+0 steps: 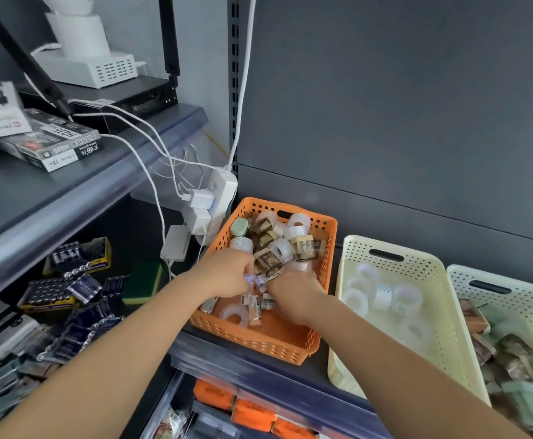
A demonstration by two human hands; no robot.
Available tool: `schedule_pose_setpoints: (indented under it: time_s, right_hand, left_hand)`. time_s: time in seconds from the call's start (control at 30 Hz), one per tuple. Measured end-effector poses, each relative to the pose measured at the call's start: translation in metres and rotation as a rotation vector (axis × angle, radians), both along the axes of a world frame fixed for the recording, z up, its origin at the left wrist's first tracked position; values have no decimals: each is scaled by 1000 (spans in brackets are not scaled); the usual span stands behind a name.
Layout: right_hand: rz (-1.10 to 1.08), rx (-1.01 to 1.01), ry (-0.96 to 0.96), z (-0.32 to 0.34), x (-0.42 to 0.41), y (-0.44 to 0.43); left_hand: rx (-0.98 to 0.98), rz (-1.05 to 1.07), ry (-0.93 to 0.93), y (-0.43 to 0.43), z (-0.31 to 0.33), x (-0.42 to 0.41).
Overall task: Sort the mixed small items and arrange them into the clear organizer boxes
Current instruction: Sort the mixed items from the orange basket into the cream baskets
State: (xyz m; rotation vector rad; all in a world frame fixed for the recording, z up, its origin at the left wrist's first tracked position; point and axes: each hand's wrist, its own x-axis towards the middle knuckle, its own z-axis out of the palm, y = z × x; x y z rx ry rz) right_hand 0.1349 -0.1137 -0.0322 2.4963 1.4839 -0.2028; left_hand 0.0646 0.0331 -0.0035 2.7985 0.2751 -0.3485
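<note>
An orange basket [268,343] is seen on the shelf [320,372], with clear tape rolls [281,248] and brown-labelled packs [303,247] piled toward its 12 o'clock end. Both hands are sunk into it. The left grip [227,274] is clenched on a small clear packet [260,279] at the basket's middle; the right grip [293,296] is curled over the heap, and what it grasps cannot be told. At 3 o'clock a cream basket [448,327] is set, with sorted rolls [382,294] laid inside
</note>
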Motion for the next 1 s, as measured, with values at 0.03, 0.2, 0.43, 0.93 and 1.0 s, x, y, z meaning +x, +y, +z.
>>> schedule_pose_setpoints:
  time_s: [0.03,0.2,0.43,0.93,1.0]
  right_hand:
    - [-7,6,6,1,0,0]
    - [-34,12,25,2,0,-5]
    - [-88,25,71,2,0,-7]
    - [-134,88,48,10,5,-9]
    - [-150,133,66,9,7,-10]
  left_hand:
    - [-66,2,18,-4,-2,2]
    - [-75,77,72,-24,-24,8]
    - [-80,167,150,-38,-35,14]
    - [-172,111,310,-44,-44,17]
    - [-185,87,267,-40,-44,17]
